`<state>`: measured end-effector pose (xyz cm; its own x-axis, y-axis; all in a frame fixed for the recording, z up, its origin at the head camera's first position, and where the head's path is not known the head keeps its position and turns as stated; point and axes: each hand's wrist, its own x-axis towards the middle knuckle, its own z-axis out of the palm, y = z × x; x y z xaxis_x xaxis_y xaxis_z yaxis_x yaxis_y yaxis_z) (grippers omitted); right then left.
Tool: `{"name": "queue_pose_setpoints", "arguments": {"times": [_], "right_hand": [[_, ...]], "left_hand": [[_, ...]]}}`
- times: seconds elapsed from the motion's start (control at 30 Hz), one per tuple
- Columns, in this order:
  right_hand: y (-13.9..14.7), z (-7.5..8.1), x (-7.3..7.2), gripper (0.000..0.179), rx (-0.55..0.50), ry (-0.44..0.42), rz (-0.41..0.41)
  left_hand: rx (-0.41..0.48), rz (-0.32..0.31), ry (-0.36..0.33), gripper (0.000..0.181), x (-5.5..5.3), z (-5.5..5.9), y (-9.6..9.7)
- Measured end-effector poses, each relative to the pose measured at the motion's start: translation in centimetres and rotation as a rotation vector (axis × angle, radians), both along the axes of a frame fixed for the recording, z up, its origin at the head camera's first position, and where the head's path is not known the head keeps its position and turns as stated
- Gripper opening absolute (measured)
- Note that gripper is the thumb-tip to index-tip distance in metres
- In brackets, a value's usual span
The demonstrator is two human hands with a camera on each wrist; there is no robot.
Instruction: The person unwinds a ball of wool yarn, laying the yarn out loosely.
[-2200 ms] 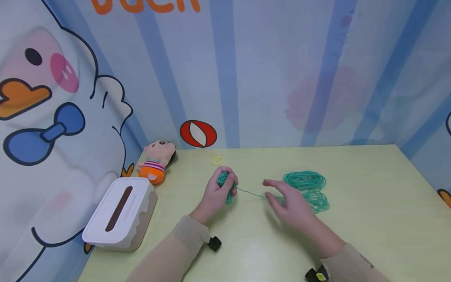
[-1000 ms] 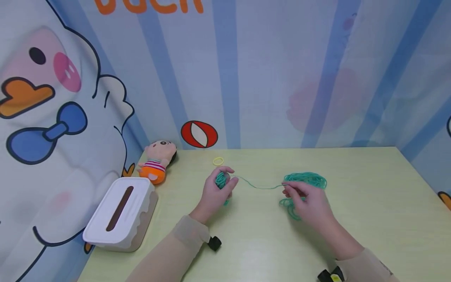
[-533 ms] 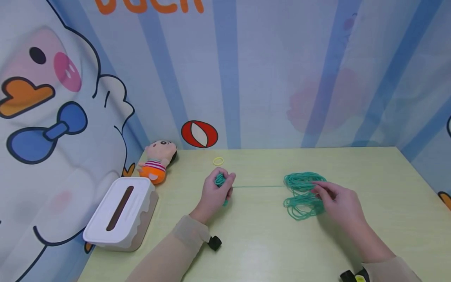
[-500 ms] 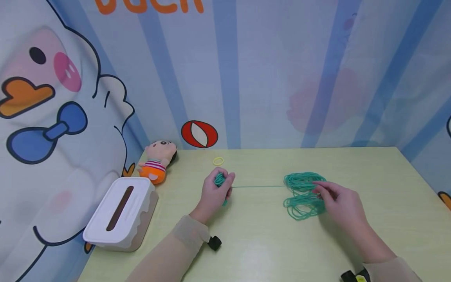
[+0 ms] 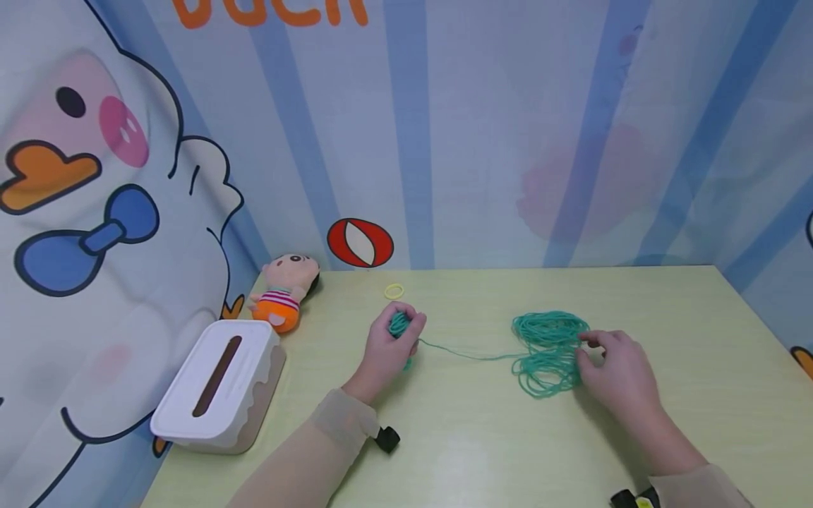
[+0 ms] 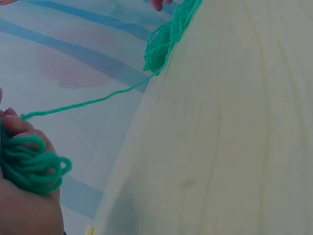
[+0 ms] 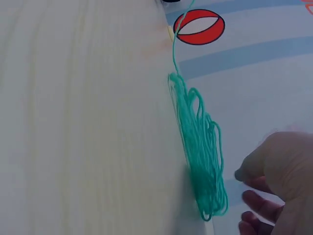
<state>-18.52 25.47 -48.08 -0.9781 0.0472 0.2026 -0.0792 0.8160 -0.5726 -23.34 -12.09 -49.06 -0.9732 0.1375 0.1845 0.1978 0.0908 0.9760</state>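
Observation:
My left hand [image 5: 381, 346] grips a small wound bundle of green yarn [image 6: 36, 166], whose loops stick out past the fingers in the left wrist view. A single strand runs slack from that hand to a looser heap of green yarn [image 5: 549, 353] lying on the table in two lobes. At the heap's right edge is my right hand [image 5: 619, 370], thumb and forefinger parted around a gap. In the right wrist view its bent fingers [image 7: 259, 205] stand beside the heap with no yarn seen between them.
A yellow ring-shaped band [image 5: 394, 291] lies behind the left hand. To the left are a plush doll [image 5: 284, 293] and a white-lidded tissue box [image 5: 216, 384] on the pale table [image 5: 457, 451]. A printed cloth backdrop [image 5: 470, 141] rises behind.
My right hand moved right, away from the left one, with pinched fingers at the heap. Those fingers have since parted, and the strand, taut half a second ago, sags. The left hand keeps its bundle.

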Motion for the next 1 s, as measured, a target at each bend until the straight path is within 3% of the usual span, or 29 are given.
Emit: {"name": "queue_pose_setpoints", "arguments": {"times": [0.1,0.17,0.27,0.43,0.57,0.77,1.0], "right_hand": [[-1.9,0.5,0.1,0.026,-0.064,0.165,0.038],[-3.5,0.8,0.1,0.022,-0.090,0.260,0.106],[-6.3,0.8,0.0,0.025,-0.093,0.315,0.241],[-10.9,0.4,-0.5,0.038,-0.139,0.184,0.431],[-14.1,0.3,-1.0,0.050,-0.172,0.072,0.506],[-16.8,0.2,-2.0,0.054,-0.222,-0.005,0.539],[-17.4,0.1,-2.2,0.024,-0.236,0.034,0.444]], "left_hand": [[0.032,-0.042,-0.008,0.024,0.0,0.1,0.0],[0.052,-0.063,-0.016,0.021,0.0,0.1,0.1],[0.079,-0.095,-0.025,0.017,0.1,0.2,0.1],[0.124,-0.138,-0.038,0.016,0.3,0.3,0.1],[0.136,-0.159,-0.019,0.016,0.3,0.5,0.1],[0.149,-0.202,0.034,0.015,0.3,0.6,0.1],[0.083,-0.167,0.041,0.024,0.4,0.8,0.1]]}}
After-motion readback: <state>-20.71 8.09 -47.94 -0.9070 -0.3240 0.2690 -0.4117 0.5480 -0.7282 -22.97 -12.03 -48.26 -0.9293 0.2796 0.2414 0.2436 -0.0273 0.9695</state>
